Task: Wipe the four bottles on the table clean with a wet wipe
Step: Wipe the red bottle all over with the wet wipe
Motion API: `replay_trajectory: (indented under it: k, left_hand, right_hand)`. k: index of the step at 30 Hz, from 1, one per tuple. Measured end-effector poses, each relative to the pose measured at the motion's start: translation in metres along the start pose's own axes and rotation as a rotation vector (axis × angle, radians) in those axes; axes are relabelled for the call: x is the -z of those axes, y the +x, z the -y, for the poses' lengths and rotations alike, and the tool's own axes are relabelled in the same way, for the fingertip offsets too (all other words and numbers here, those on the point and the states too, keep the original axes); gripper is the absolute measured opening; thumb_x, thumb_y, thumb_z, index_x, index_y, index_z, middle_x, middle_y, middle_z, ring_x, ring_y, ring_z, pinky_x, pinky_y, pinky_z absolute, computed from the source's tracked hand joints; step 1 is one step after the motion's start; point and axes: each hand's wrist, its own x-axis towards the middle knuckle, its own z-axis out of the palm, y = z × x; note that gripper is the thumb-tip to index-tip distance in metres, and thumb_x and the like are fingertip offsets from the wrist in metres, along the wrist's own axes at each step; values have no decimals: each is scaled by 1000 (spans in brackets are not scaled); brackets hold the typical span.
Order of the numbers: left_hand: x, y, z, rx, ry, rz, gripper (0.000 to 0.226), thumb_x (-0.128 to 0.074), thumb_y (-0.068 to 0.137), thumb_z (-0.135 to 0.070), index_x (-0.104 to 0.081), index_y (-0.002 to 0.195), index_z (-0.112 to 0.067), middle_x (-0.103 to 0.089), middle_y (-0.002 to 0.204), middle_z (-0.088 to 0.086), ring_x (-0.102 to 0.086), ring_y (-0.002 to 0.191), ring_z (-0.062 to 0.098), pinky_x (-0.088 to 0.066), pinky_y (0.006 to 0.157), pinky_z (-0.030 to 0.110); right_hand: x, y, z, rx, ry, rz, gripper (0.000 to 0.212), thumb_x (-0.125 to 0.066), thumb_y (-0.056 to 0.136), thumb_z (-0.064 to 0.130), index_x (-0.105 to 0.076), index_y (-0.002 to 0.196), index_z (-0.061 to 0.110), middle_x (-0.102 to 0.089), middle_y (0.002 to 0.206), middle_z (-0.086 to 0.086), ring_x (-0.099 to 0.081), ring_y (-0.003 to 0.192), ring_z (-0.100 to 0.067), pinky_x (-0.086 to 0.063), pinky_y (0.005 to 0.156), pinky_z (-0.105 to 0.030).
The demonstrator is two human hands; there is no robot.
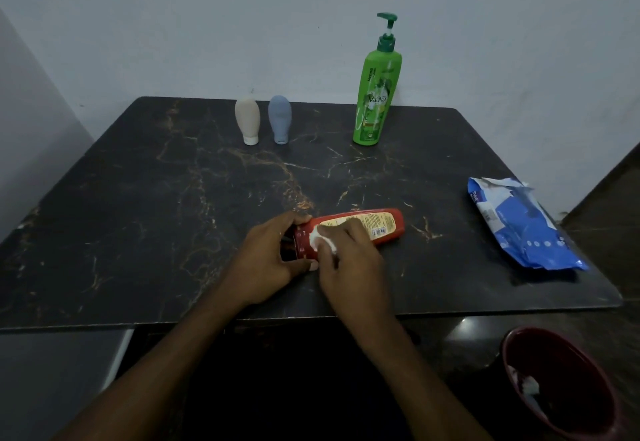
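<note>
Mostly the view is filled by a dark, marble-patterned table (138, 233) with gold veins, and both hands work near the middle of its near edge. Below and well to the right of the right hand, off the table, stands a dark red bin (581, 371) with a scrap of something white lying inside. A blue pack of wipes (519, 226) lies flat on the table, well out to the right of the hands and near the right edge. Far beyond the right hand, at the back edge by the wall, a green pump bottle (375, 94) stands upright. The red bottle (377, 224) lies on its side on the table between the hands, its yellow label facing up and its base pointing away to the right. The left hand (266, 260) grips the cap end, fingers curled over the far side and thumb along the near side. The right hand (349, 260) is closed, its fingertips pinching the wipe and pressing it onto the bottle just beside the cap. Far beyond the left hand, a beige bottle (247, 118) and a blue-grey bottle (280, 117) stand cap-down, side by side but apart. The wipe (323, 238) is a small white wad, partly hidden under the right fingers.
</note>
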Motion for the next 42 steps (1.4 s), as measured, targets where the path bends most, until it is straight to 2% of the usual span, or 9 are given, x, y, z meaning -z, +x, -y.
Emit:
replay_trajectory:
  k: [4, 10, 14, 18, 23, 26, 31, 36, 42]
  left_hand:
    - [2, 0, -1, 14, 4, 12, 70, -90, 74, -27, -55, 135, -32, -57, 130, -15, -61, 110, 3, -50, 88, 16]
    - [2, -1, -3, 1, 49, 20, 69, -89, 76, -28, -50, 132, -36, -51, 128, -20, -57, 108, 3, -43, 83, 11]
    - [2, -2, -6, -44, 59, -11, 66, -89, 75, -25, -50, 127, -36, -49, 122, -24, -50, 105, -12, -40, 82, 8]
    - [5, -2, -7, -52, -5, -31, 64, -88, 77, -21, -49, 123, -43, -47, 118, -35, -54, 107, -8, -44, 81, 9]
    - [7, -2, -3, -57, -128, -55, 55, -86, 79, -16, -59, 122, -37, -56, 125, -26, -60, 114, -1, -51, 83, 7]
    - [7, -2, -2, -47, -179, -67, 53, -87, 77, -11, -62, 118, -34, -59, 124, -24, -59, 115, -4, -51, 86, 8]
    - [5, -2, -2, -47, -110, -101, 51, -87, 76, -9, -61, 112, -33, -61, 121, -20, -62, 112, 2, -54, 87, 13]
    - [3, -2, -3, -72, -104, -138, 46, -88, 73, -4, -62, 105, -23, -67, 112, -16, -66, 104, 4, -58, 89, 26]
    - [4, -2, -4, -66, -74, -126, 46, -89, 74, -11, -61, 108, -25, -61, 116, -23, -64, 108, 3, -59, 92, 33]
  right_hand:
    - [13, 14, -32, -125, -4, -58, 21, -53, 100, 35, -62, 117, 28, -58, 120, 8, -58, 93, -2, -55, 79, -25]
    - [51, 39, -74, -351, 58, -186, 24, -59, 99, 26, -66, 119, 16, -63, 116, -3, -59, 94, -6, -38, 67, -9]
    - [31, 30, -42, -216, 59, -100, 27, -57, 99, 23, -63, 124, 19, -55, 127, 1, -59, 101, -7, -49, 68, -11]
    - [29, 20, -33, -118, 85, -84, 26, -59, 99, 23, -64, 124, 20, -55, 126, 4, -59, 104, -6, -55, 75, -15]
    - [49, 34, -71, -300, 90, -196, 26, -61, 97, 24, -66, 121, 16, -64, 119, -3, -58, 95, -3, -38, 63, -6]
    - [48, 35, -68, -307, 102, -212, 25, -60, 98, 22, -65, 122, 14, -62, 117, -2, -60, 97, -6, -40, 66, -6]
    - [27, 25, -17, -155, 36, -129, 24, -50, 102, 24, -63, 122, 22, -48, 123, 4, -55, 96, -7, -54, 78, -23]
    - [12, 12, 11, 106, -22, -33, 25, -52, 100, 24, -62, 122, 21, -48, 115, 6, -58, 87, -12, -55, 71, -33]
    - [43, 34, -54, -132, -29, -131, 26, -53, 101, 26, -64, 124, 25, -52, 113, 6, -59, 94, -9, -48, 71, -16]
